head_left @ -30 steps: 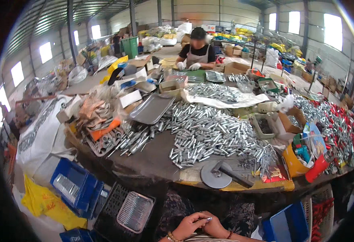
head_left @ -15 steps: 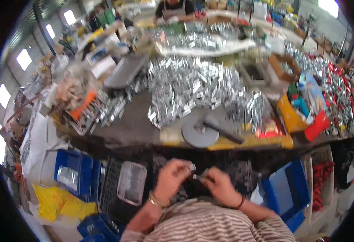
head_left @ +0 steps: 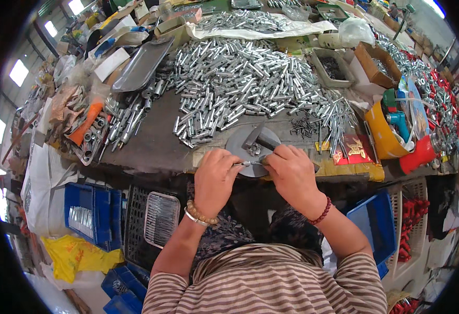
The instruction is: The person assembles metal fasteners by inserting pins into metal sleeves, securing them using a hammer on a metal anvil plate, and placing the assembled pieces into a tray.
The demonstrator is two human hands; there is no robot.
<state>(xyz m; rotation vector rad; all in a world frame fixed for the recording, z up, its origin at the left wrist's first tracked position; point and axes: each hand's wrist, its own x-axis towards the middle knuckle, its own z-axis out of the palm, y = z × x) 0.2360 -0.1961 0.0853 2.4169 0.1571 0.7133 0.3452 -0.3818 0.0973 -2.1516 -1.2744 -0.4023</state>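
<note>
- Two hands: left hand (head_left: 216, 180) and right hand (head_left: 290, 175) each pinch an end of one small metal pin (head_left: 247, 163).
- One round disc (head_left: 240, 142) beneath.
- Tube pile (head_left: 240, 83): too many to count.

Workbench (head_left: 156, 141) bears metal tubes (head_left: 240, 78), round plate (head_left: 248, 146).

A small silver metal piece (head_left: 246, 164), slim and lying level, sits pinched between the fingertips of the left hand (head_left: 215, 180) and right hand (head_left: 290, 175), at the near table edge, just over a round grey metal disc (head_left: 240, 144).
</note>
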